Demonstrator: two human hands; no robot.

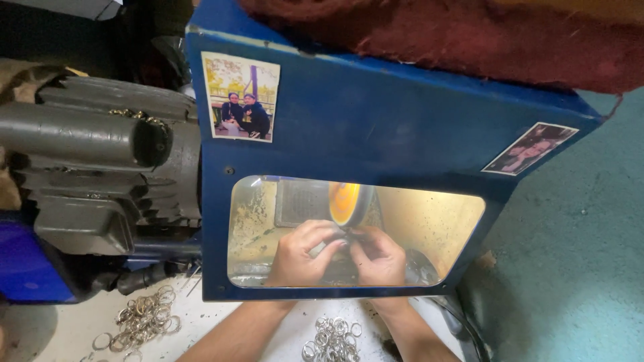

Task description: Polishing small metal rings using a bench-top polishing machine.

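Seen from above, both your hands reach through a clear window in a blue hood (pixel 376 121) that covers a spinning orange polishing wheel (pixel 345 203). Your left hand (pixel 302 255) and right hand (pixel 379 258) are pressed together, fingers clenched around a small metal ring (pixel 349 234) held right at the wheel's lower edge; the ring itself is mostly hidden by your fingers.

The risk, as I judge it, is your fingertips: they sit just beside the turning wheel, and a catch could pull the ring out of your grip or drag skin onto the wheel.

Room is tight. The window frame closes around both wrists, with the hood wall near the left hand and only a little more space to the right. On the pale table (pixel 282 335) outside, a pile of silvery rings (pixel 332 338) lies between your forearms, and a brassy pile (pixel 144 318) lies to the left, below a grey motor (pixel 100 167).
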